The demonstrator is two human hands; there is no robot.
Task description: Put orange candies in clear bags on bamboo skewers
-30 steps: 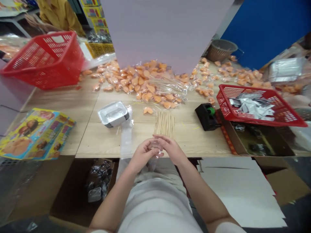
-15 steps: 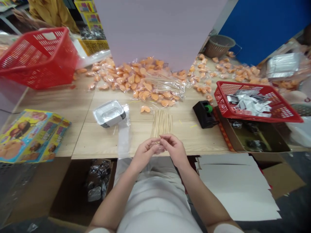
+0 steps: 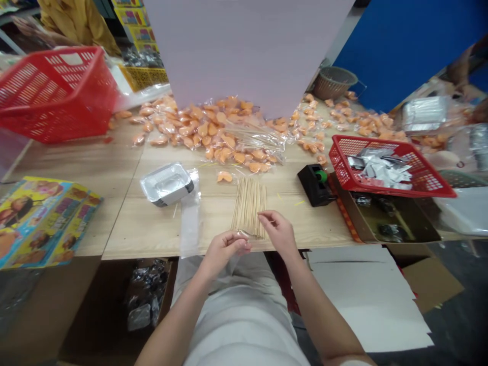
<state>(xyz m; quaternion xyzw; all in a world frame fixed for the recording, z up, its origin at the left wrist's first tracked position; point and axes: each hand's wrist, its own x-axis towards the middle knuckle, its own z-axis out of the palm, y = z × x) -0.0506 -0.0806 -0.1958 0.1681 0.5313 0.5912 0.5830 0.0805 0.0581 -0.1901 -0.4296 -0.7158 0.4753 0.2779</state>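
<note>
A row of thin wooden sticks (image 3: 249,201) lies side by side on the table in front of me. My left hand (image 3: 226,249) is closed at the near end of the sticks, by the table edge, pinching a small piece of clear plastic (image 3: 244,233). At the right side of the row, the thumb and fingers of my right hand (image 3: 279,231) are pinched together over the sticks. Whatever lies between those fingertips is too small to make out. Just beyond the sticks sits one wrapped orange piece (image 3: 224,176).
Foil trays (image 3: 166,184) rest on clear bags (image 3: 189,218) at left, near a colourful box (image 3: 46,221). Wrapped orange pieces (image 3: 206,127) are heaped behind. A black tape dispenser (image 3: 315,184) and red basket (image 3: 430,173) stand right; another red basket (image 3: 91,96) is left.
My hands were together over the near ends of the sticks. Now they are apart: the right has moved to the sticks' right side, the left slightly lower. The view has shifted a little.
</note>
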